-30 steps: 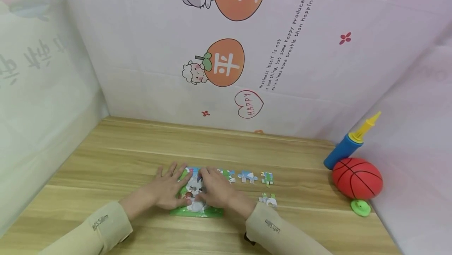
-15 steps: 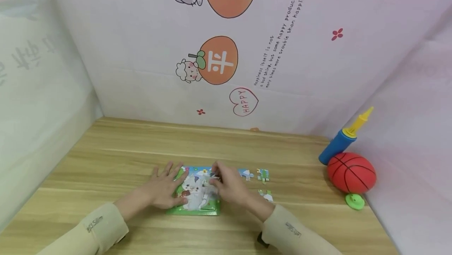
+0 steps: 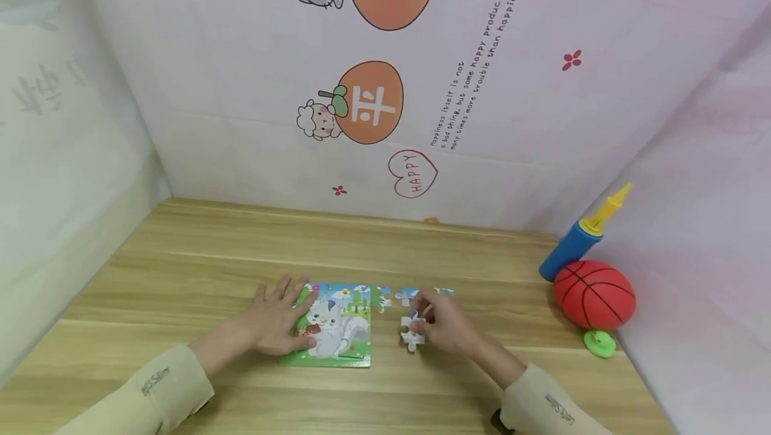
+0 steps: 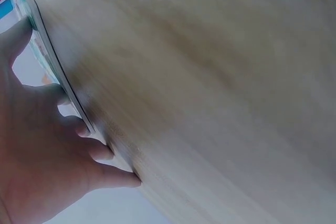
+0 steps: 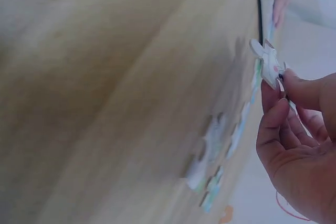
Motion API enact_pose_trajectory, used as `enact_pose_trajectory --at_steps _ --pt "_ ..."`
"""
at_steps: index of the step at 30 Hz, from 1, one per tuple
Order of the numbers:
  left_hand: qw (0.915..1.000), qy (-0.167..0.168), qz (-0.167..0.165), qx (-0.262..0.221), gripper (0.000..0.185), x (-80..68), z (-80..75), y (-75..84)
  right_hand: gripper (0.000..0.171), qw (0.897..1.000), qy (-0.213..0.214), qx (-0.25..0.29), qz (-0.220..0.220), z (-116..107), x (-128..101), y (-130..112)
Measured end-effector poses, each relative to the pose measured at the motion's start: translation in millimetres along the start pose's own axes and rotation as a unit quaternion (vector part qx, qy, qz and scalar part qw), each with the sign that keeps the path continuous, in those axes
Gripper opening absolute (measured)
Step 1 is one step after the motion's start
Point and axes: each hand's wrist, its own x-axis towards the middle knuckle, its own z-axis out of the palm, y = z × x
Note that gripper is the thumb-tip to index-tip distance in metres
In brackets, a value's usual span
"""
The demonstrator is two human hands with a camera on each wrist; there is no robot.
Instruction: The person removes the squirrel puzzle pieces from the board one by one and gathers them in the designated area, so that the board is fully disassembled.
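Observation:
In the head view my left hand (image 3: pixel 274 321) lies with fingers spread over the left side of a picture puzzle board (image 3: pixel 325 361), which shows a pale grey squirrel-like animal among greenery. Its thumb and fingertips touch the board's edge in the left wrist view. To the right of the board, my right hand (image 3: pixel 442 321) pinches a loose jigsaw piece (image 3: pixel 411 338) between thumb and fingers. The right wrist view shows this white piece (image 5: pixel 270 64) held clear above the tabletop.
Loose jigsaw pieces (image 3: pixel 381 298) lie in a row right of the board, partly hidden by the right hand. At the table's right edge are a red basketball (image 3: pixel 595 296), a blue and yellow hand pump (image 3: pixel 575 244) and a small green toy (image 3: pixel 600 343). Printed cloth walls enclose the table.
My right hand has come off the puzzle board and moved right, now with a jigsaw piece between its fingers. The left hand stays on the board's left side. The head view has shifted slightly.

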Motion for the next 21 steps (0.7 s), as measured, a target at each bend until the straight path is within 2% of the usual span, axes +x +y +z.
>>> enact_pose_trajectory --at_steps 4,7,13,21 --pt "1.0000 -0.002 -0.004 -0.001 0.094 -2.0 -0.8 -1.3 0.016 1.000 -0.016 -0.013 0.002 2.9 -1.6 4.8" --pt "1.0000 -0.004 -0.003 0.000 0.094 -1.5 -0.9 -1.7 0.016 0.999 -0.005 -0.054 -0.002 5.7 -0.1 7.4" --pt "0.9999 -0.014 -0.004 0.000 0.094 -0.2 -2.3 -0.5 0.014 0.988 0.021 -0.155 -0.012 9.7 3.5 12.6" --pt "0.9997 -0.023 -0.012 0.002 0.093 -0.2 -5.2 2.2 0.018 0.978 0.020 -0.206 -0.040 15.0 2.5 14.2"
